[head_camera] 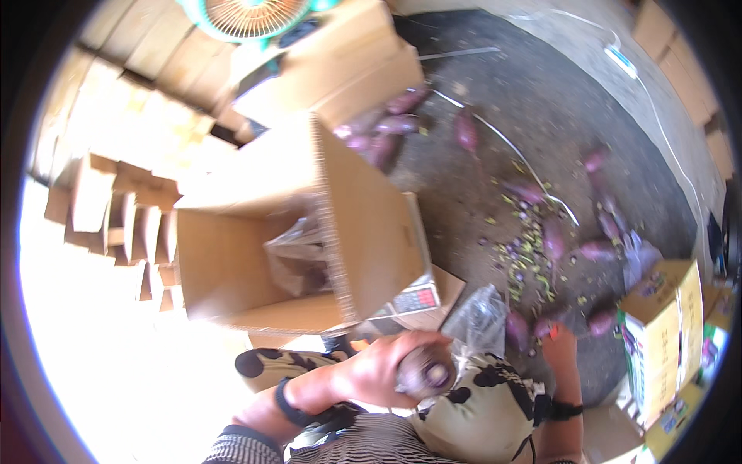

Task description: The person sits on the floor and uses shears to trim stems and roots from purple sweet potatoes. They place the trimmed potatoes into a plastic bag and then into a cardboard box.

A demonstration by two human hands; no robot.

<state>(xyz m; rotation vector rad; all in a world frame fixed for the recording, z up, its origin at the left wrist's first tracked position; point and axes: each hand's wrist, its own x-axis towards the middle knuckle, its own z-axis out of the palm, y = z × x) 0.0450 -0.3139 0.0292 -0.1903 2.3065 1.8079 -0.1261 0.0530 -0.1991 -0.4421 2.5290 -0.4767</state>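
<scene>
My left hand (382,365) is closed around a purple root vegetable (432,374), whose cut end faces up. On the right, my right hand (559,345) is low near the floor with a small orange-red item (555,331) at its fingers; whether this is a tool handle is too blurred to tell. Beyond that hand lie purple root vegetables (517,330) on the dark floor. An open cardboard box (371,232) stands in front of me, with clear plastic bags (298,249) inside. Purple and green trimmings (527,255) are scattered on the floor.
A digital scale (414,298) is partly hidden behind the box. A crumpled clear plastic bag (478,319) lies by my knee. Printed cartons (661,342) stand at right. A green fan (252,17), another large carton (348,64) and more roots (397,123) are farther off. A white strap (510,142) crosses the floor.
</scene>
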